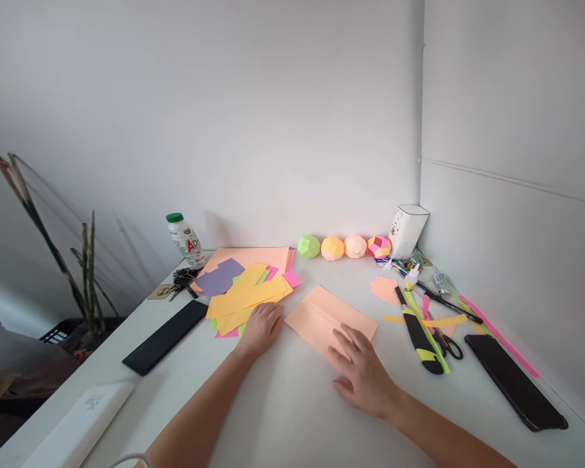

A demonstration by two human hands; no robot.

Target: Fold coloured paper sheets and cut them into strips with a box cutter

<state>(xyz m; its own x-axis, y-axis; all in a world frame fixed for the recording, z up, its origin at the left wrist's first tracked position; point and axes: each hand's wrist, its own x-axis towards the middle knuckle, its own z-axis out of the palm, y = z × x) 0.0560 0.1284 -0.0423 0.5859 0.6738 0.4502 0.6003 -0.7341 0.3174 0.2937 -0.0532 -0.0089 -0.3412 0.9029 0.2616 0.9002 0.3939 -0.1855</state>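
Observation:
A peach sheet of paper (322,312) lies flat on the white table, with what looks like a crease across it. My right hand (363,374) rests on its near right part, fingers spread. Beside the sheet's left corner is my left hand (263,327), fingers loosely curved and fairly straight, at the edge of a pile of yellow paper pieces (246,292). Nothing shows in its grasp, though the fingertips are partly hidden. Under and around the yellow pieces are green and pink scraps, a purple piece (221,277) and a larger peach sheet (253,255).
Folded paper balls (332,248) line the wall. At right lie a utility knife (422,341), scissors (448,344), a glue bottle (412,277) and a black phone (514,380). At left are a black flat case (166,337), a white box (80,426), keys (185,281) and a white bottle (185,240).

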